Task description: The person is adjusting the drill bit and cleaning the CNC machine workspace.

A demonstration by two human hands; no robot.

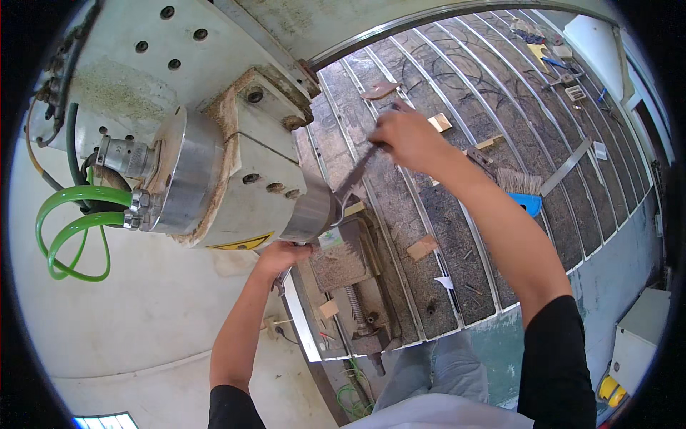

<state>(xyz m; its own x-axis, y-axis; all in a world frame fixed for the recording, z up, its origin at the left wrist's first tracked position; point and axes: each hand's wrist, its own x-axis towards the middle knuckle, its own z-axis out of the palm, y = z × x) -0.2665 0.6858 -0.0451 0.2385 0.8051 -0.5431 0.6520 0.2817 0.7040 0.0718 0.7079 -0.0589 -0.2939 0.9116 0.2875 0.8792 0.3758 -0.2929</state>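
A large metal spindle with a round steel motor housing hangs at the left, its lower end pointing to the right. My right hand is closed around the far end of a long dark wrench. The wrench's head meets the spindle's tip. Just below that tip, my left hand is closed on a metal tool, and a short piece of it shows under the palm; its kind is mostly hidden. Beside the left hand stands a dusty vise with a threaded screw.
Under my hands lies a slatted machine bed covered in dust. On it are a blue-handled brush, a steel ruler, a wooden block and several small offcuts. Green hoses loop from the spindle at the left.
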